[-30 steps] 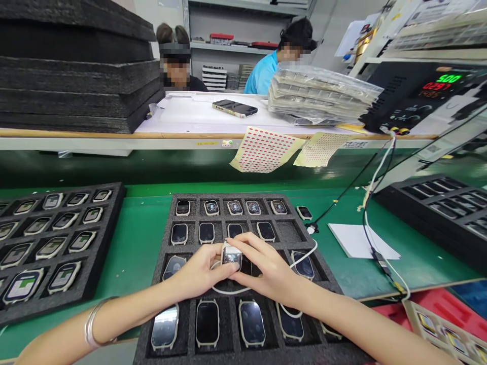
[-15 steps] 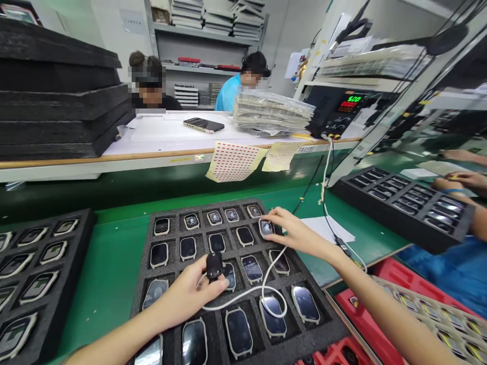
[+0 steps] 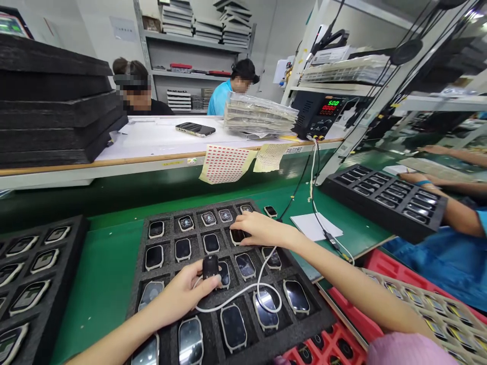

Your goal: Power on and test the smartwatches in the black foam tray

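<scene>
My left hand [image 3: 194, 289] grips a small black block [image 3: 210, 267], like a charging head, with a white cable [image 3: 224, 305] running from it. The block hovers over the grey foam tray [image 3: 173, 268], partly covering a smartwatch [image 3: 224, 275] in its slot. My right hand [image 3: 261, 229] reaches across the tray's far right part. Its thumb and fingers close around the edges of a smartwatch [image 3: 238, 236] in the second row from the back, its screen dark. Whether that watch is lifted, I cannot tell. Several watches at the back, such as this one [image 3: 186, 222], have lit dials.
Another watch tray [image 3: 81, 253] stands left. A small watch [image 3: 270, 211] and white paper [image 3: 315, 226] lie on the green mat [image 3: 106, 243]. Right are a co-worker's arm [image 3: 456, 208], a black tray [image 3: 384, 197] and red trays [image 3: 323, 339]. A power supply [image 3: 323, 114] stands on the shelf.
My right hand has moved left from the row's rightmost watch to the one beside it. The small watch behind the tray is now uncovered. My left hand still holds the black block.
</scene>
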Available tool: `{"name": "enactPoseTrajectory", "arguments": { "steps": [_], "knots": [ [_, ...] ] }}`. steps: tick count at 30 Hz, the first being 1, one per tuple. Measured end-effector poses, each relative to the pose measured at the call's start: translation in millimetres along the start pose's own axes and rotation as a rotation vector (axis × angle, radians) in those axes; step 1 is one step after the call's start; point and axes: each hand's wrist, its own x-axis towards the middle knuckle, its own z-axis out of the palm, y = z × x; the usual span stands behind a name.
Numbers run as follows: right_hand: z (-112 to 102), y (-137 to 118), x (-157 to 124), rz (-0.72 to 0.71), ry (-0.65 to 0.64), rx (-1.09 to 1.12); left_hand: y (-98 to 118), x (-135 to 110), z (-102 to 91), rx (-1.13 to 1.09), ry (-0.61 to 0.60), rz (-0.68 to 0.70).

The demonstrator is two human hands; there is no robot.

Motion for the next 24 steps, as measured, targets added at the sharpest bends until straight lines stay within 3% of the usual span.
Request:
{"name": "enactPoseTrajectory", "arguments": {
  "steps": [4,7,12,17,24],
  "knots": [
    [0.8,1.6,-0.3,0.045,0.052,0.053,3.6,1.3,-1.2,0.022,0.02,-0.088],
    [-6.3,-12.1,-5.0,0.08,0.12,0.124,9.4,2.3,-4.8,-0.048,0.011,-0.124],
    [-9.5,-55.4,0.1,-0.102,0.187,0.347,14.9,2.5,-10.4,-0.14,-0.02,-0.119],
    [3.1,-74.9,14.7,-0.217,0.191,0.238,9.7,3.5,-10.5,-0.103,0.049,-0.052],
    [16.1,-77.6,17.7,-0.179,0.255,0.234,9.2,3.7,-9.6,-0.154,0.121,-0.048]
  ]
}}
